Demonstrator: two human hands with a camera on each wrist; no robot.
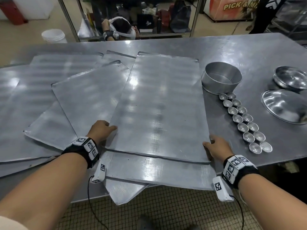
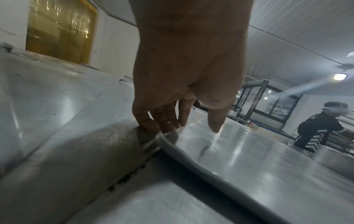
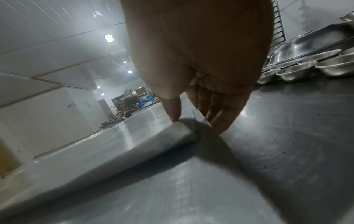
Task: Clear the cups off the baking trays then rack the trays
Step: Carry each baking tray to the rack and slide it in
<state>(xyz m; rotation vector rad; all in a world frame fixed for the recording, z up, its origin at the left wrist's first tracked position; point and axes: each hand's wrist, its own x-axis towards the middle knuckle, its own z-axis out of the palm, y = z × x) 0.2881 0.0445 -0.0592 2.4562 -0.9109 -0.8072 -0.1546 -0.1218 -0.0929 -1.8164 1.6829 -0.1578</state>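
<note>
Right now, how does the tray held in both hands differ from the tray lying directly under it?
The top tray is pinched at both long edges by the left hand and right hand; the lower tray is untouched. The top tray lies wholly over the table; the lower tray juts past the table's near edge. Both are flat, bare metal, with no cups on them.

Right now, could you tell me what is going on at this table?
A person holds the top baking tray by its two side edges, left hand and right hand. No cups are left on it. The small metal cups stand in two rows on the steel table beside it. Other trays lie loosely overlapped, not yet racked.
</note>
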